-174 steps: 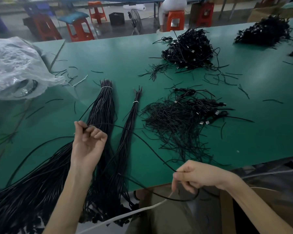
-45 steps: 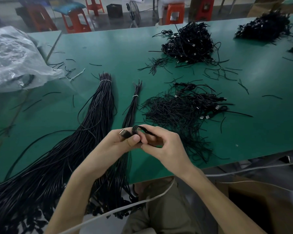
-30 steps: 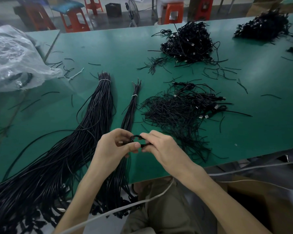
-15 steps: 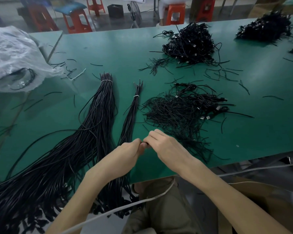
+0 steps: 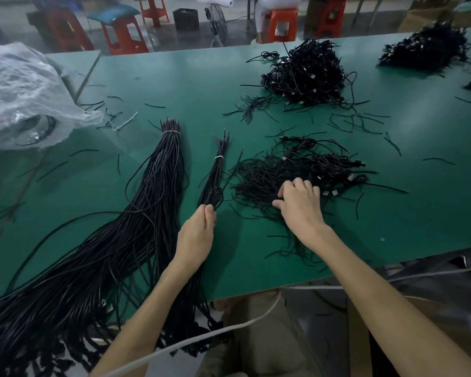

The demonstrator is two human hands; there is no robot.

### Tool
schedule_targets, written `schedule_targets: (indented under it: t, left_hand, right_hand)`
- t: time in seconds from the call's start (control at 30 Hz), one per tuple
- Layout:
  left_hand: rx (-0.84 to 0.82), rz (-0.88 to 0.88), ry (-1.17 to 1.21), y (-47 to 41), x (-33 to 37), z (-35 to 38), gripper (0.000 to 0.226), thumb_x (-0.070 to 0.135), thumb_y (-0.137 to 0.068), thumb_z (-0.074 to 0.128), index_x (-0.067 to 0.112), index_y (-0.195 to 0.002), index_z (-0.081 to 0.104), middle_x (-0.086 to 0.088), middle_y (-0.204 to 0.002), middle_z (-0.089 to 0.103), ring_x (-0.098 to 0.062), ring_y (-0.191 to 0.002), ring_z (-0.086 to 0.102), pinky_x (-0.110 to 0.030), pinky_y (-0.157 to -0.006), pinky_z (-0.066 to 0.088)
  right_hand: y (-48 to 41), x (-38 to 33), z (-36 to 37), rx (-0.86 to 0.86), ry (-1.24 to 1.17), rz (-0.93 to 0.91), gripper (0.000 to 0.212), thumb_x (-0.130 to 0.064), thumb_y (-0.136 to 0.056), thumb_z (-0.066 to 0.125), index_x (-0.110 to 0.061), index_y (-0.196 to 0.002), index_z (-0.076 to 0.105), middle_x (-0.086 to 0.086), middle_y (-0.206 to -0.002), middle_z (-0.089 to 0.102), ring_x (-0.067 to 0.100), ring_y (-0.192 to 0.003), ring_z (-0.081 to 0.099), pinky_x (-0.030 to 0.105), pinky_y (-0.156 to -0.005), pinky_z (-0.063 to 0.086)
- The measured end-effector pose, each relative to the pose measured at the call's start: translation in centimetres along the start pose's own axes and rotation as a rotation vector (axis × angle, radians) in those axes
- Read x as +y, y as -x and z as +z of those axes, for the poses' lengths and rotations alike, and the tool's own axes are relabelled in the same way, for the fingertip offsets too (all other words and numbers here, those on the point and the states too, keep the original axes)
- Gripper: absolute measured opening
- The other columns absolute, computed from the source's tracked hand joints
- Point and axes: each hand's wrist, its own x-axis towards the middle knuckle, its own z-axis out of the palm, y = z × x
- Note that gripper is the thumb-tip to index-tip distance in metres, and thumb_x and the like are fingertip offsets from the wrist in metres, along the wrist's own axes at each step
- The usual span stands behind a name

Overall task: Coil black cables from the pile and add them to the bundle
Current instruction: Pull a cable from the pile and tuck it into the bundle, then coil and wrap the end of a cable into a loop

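On a green desk (image 5: 201, 85), the left hand (image 5: 197, 235) pinches a small coil of thin black cable (image 5: 214, 197), likely so its loops cannot spring apart. It holds the coil against the slim white-tied bundle of black cables (image 5: 217, 170). The right hand (image 5: 301, 206) lies curled on the loose pile of black cables (image 5: 269, 175), probably seeking a strand. Whether it grasps one cannot be told.

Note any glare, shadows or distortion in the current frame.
Head view: the wide-angle lens bows the edges of the green table; soft glare sits on its far surface and on the plastic bag; the left hand, pinching a coiled cable, casts a soft shadow rightward.
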Motion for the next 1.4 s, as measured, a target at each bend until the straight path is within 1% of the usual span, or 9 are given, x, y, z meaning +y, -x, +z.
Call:
schedule_targets:
  t: [0.2, 0.4, 0.7, 0.87, 0.97, 1.03, 1.1, 1.27, 1.4]
  left_hand:
    - [0.013, 0.040, 0.062, 0.0, -0.3, 0.0, 0.043, 0.036, -0.113, 0.027, 0.026, -0.072, 0.039, 0.009, -0.065, 0.038, -0.008, -0.056, 0.037, -0.034, -0.058, 0.031]
    - [0.016, 0.028, 0.061, 0.1, -0.4, 0.0, 0.044, 0.038, -0.112, 0.026, 0.025, -0.073, 0.041, 0.008, -0.065, 0.040, -0.008, -0.057, 0.039, -0.035, -0.058, 0.032]
    - [0.030, 0.030, 0.059, -0.1, -0.4, 0.1, 0.043, 0.036, -0.111, 0.025, 0.025, -0.072, 0.040, 0.008, -0.064, 0.038, -0.007, -0.057, 0.039, -0.033, -0.057, 0.029]
    - [0.032, 0.024, 0.074, 0.0, -0.5, 0.2, 0.043, 0.037, -0.111, 0.025, 0.024, -0.073, 0.042, 0.009, -0.064, 0.039, -0.008, -0.059, 0.040, -0.033, -0.058, 0.031]
    - [0.029, 0.023, 0.089, 0.0, -0.6, 0.2, 0.044, 0.039, -0.110, 0.024, 0.023, -0.073, 0.041, 0.008, -0.064, 0.039, -0.008, -0.058, 0.039, -0.033, -0.058, 0.031]
    - [0.030, 0.027, 0.103, 0.1, -0.6, 0.2, 0.045, 0.039, -0.110, 0.024, 0.021, -0.073, 0.040, 0.007, -0.064, 0.039, -0.010, -0.057, 0.037, -0.036, -0.059, 0.032]
    - [0.031, 0.039, 0.119, 0.2, -0.6, 0.2, 0.045, 0.039, -0.111, 0.025, 0.020, -0.073, 0.041, 0.007, -0.064, 0.039, -0.011, -0.057, 0.036, -0.038, -0.059, 0.033]
    - [0.035, 0.034, 0.105, 0.4, -0.5, 0.0, 0.050, 0.056, -0.101, 0.018, 0.022, -0.074, 0.042, 0.008, -0.064, 0.042, -0.011, -0.058, 0.041, -0.039, -0.060, 0.034]
    - [0.041, 0.020, 0.136, 0.6, -0.5, -0.1, 0.050, 0.061, -0.098, 0.020, 0.022, -0.074, 0.042, 0.008, -0.063, 0.044, -0.009, -0.058, 0.042, -0.037, -0.058, 0.033]
  right_hand:
    - [-0.7, 0.5, 0.6, -0.011, -0.041, 0.022, 0.014, -0.031, -0.101, 0.064, -0.018, -0.103, 0.067, 0.006, -0.113, 0.063, 0.027, -0.112, 0.051, 0.041, -0.099, 0.034]
    - [-0.4, 0.6, -0.2, 0.034, -0.110, -0.050, 0.011, -0.028, -0.101, 0.062, -0.018, -0.103, 0.067, 0.003, -0.115, 0.060, 0.026, -0.115, 0.045, 0.040, -0.096, 0.029]
    - [-0.3, 0.6, -2.5, 0.133, -0.045, -0.040, 0.009, -0.027, -0.097, 0.069, -0.019, -0.094, 0.069, -0.001, -0.091, 0.068, 0.022, -0.096, 0.059, 0.038, -0.090, 0.032]
    - [0.0, 0.9, -4.3, 0.143, -0.014, -0.005, 0.009, -0.022, -0.099, 0.066, -0.014, -0.099, 0.069, 0.003, -0.095, 0.069, 0.024, -0.098, 0.060, 0.039, -0.093, 0.038]
    - [0.9, 0.5, -5.2, 0.234, -0.164, -0.020, 0.008, -0.020, -0.097, 0.067, -0.012, -0.097, 0.069, 0.001, -0.094, 0.067, 0.021, -0.095, 0.061, 0.039, -0.091, 0.048]
    - [1.8, -0.7, -5.6, 0.234, -0.409, -0.018, 0.002, -0.020, -0.096, 0.069, -0.020, -0.095, 0.067, -0.008, -0.091, 0.065, 0.006, -0.088, 0.062, 0.022, -0.083, 0.051]
    - [2.7, -2.5, -5.0, 0.107, -0.697, -0.007, 0.007, -0.020, -0.093, 0.072, -0.026, -0.093, 0.067, -0.015, -0.088, 0.067, -0.005, -0.086, 0.064, 0.008, -0.076, 0.048]
    - [4.5, -6.9, -0.1, -0.194, -1.039, 0.042, 0.005, -0.026, -0.092, 0.076, -0.021, -0.090, 0.075, -0.003, -0.081, 0.074, 0.011, -0.079, 0.068, 0.029, -0.076, 0.056]
    - [4.6, -8.6, 2.0, -0.225, -1.106, 0.029, 0.008, -0.029, -0.092, 0.075, -0.024, -0.086, 0.075, -0.009, -0.080, 0.075, 0.005, -0.074, 0.068, 0.019, -0.071, 0.052]
